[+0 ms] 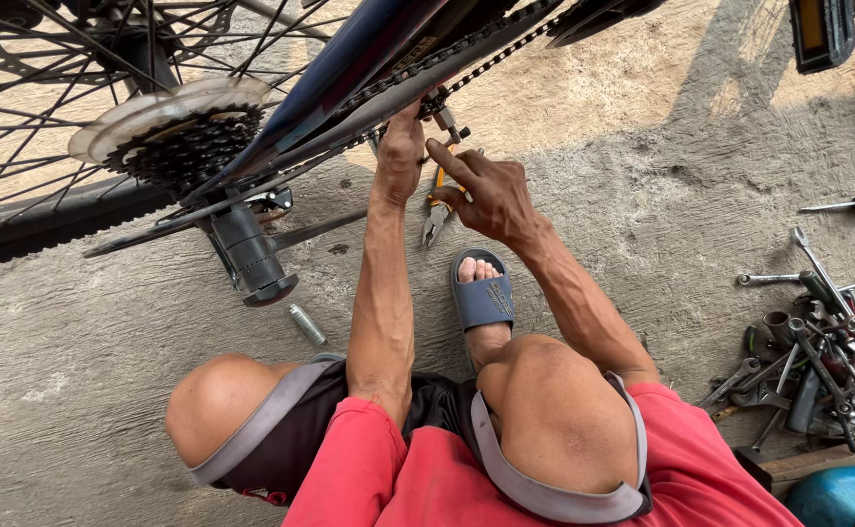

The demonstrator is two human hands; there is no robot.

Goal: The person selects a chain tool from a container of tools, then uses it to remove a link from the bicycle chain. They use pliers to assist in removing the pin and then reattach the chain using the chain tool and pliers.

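On rough concrete floor [642, 185]: both hands at bicycle chain [466, 54].

A single head-worn camera looks steeply down from just above the crouching person, so the knees and red shirt [544, 488] fill the bottom of the frame at close range. It faces forward and down onto the concrete floor [76, 390], with the bicycle wheel [47, 146] cut off at the upper left and a pile of tools [817, 361] at the right edge. Both forearms run up from the lower middle to the upper centre.

Rough concrete floor [642, 195], sunlit beyond, perhaps outdoors.
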